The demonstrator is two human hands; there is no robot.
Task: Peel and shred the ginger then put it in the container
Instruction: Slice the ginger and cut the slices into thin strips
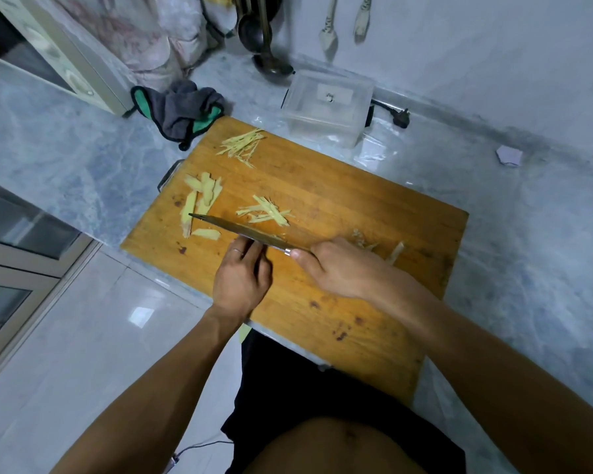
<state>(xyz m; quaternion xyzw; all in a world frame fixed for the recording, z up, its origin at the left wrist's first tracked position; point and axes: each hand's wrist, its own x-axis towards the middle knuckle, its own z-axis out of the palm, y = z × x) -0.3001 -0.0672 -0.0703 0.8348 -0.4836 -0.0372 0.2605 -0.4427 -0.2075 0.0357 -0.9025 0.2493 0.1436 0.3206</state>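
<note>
1. So, right hand [336,268] is wrapped around the handle of a knife [240,230], thumb lying along the handle near the metal collar. The blade is seen edge-on, thin and dark, pointing left across the board.
2. Left hand [242,278] sits just near of the blade, fingers stretched out with the tips against its side. Can't tell if anything is under them. There's a ring on one finger.
3. Ginger is all on the cutting board [339,302]: a pile of fine shreds [243,147] at the far edge, a second small bunch of shreds [266,213] mid-board just past the blade, and flat pale-yellow slices [202,196] at the left by the knife tip.
4. A few brownish peel scraps [396,251] lie right of the right hand.
5. Board is orange-brown wood, stained in spots, on a grey marbled surface [65,159].
6. Clear plastic container [327,106], squarish, sits just beyond the board's far edge; a grey-and-green cloth [182,109] is bunched up to its left.
</note>
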